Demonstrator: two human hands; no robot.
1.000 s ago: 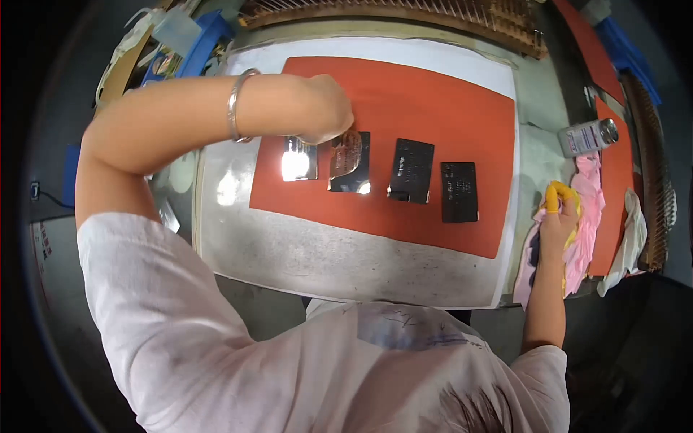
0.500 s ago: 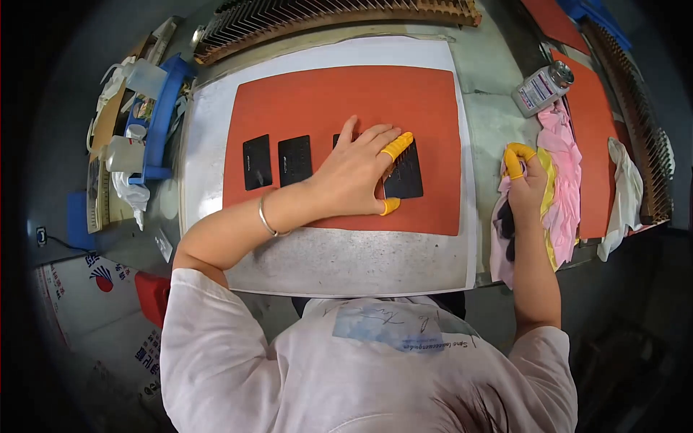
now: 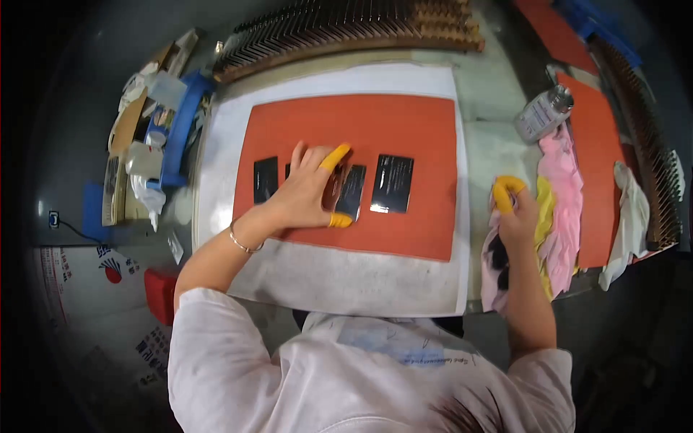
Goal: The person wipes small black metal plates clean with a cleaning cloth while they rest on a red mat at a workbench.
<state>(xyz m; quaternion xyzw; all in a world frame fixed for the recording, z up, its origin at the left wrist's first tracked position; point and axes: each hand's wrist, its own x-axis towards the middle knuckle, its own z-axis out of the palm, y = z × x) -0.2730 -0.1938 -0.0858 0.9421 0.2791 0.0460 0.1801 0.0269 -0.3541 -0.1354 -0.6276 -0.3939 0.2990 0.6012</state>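
Several black cards lie in a row on an orange-red mat. My left hand (image 3: 302, 193), with yellow finger cots on thumb and index finger, grips a slightly tilted black card (image 3: 351, 192) by its long edge. To its right, the rightmost card (image 3: 392, 183) lies flat with a shiny lower edge. The leftmost card (image 3: 266, 180) shows beside my wrist, and another card is mostly hidden under my hand. My right hand (image 3: 518, 216) is closed above a pink cloth (image 3: 559, 195), its yellow-cotted thumb and index finger curled together; what they hold, if anything, is hidden.
The orange-red mat (image 3: 411, 238) rests on a white sheet. Slotted racks (image 3: 346, 47) stand at the far edge and far right. A clear bottle (image 3: 543, 114) is beyond my right hand. At left, a blue tray (image 3: 175, 159) holds plastic bottles.
My left hand has moved left from the rightmost card to the card beside it. The rightmost card is now uncovered. My right hand stays closed by the pink cloth. The whole view has shifted slightly.
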